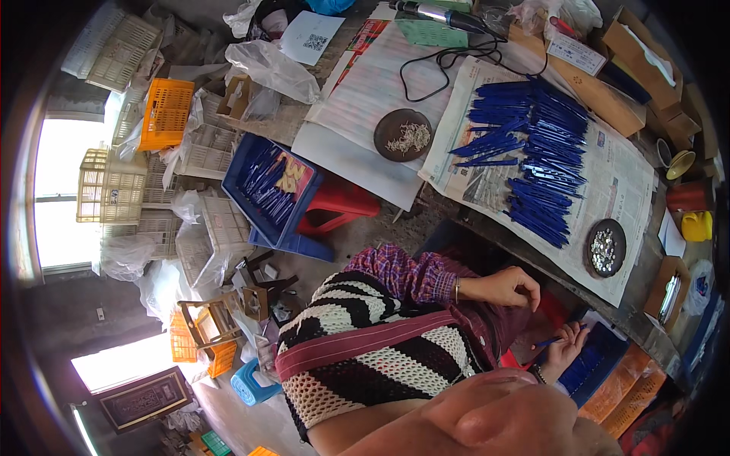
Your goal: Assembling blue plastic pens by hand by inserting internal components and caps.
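Note:
My left hand (508,289), coming out of a purple plaid cuff, is in front of the table edge with its fingers curled in. Whatever it may hold is hidden. Lower and further right, my right hand (564,348) grips a slim blue stick (546,343) between thumb and fingers. Below that hand a blue crate (601,365) contains more dark blue pieces. On the newspaper (471,186) covering the table lies a broad pile of similar slim blue sticks (544,144). A dark round dish (606,248) of small shiny silver bits sits at the sheet's near corner.
Another dark dish (403,135) holds pale small pieces. A corded handheld tool (441,15) lies at the far edge. Cardboard boxes (642,57) line the table's right. A blue bin (277,194) of sticks rests on a red stool (342,204). Stacked plastic crates (166,114) stand at left.

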Demonstrator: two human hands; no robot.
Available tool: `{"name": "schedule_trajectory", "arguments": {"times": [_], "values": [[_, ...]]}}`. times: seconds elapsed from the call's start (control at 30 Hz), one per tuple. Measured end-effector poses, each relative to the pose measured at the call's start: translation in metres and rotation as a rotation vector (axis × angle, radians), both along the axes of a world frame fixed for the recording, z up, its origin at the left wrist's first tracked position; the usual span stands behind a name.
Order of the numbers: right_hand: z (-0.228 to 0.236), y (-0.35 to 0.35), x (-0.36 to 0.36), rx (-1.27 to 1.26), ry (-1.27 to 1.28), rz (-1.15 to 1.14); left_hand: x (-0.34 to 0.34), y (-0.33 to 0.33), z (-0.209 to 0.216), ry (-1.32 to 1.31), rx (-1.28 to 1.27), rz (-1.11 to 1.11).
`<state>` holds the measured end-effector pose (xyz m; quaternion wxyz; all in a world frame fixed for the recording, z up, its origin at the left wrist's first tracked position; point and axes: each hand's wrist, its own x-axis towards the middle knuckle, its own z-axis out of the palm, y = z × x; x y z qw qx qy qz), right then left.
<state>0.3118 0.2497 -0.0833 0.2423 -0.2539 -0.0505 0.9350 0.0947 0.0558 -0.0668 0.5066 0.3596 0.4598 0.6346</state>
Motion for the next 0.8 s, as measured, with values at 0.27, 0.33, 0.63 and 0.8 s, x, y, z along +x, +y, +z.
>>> {"name": "schedule_trajectory", "arguments": {"times": [0.27,0.33,0.63,0.8], "values": [[-0.041,0.059,0.109,0.037,-0.102,-0.107,0.001,0.0,-0.001,-0.066,-0.001,0.004],[-0.05,0.066,0.143,0.146,-0.192,-0.15,0.002,0.002,0.003,-0.058,-0.022,-0.012],[-0.143,0.087,0.338,0.951,-1.359,0.287,0.006,-0.005,0.007,-0.064,0.005,-0.017],[-0.126,0.029,0.332,1.273,-1.457,0.322,0.007,0.001,0.006,-0.041,-0.029,-0.083]]}}
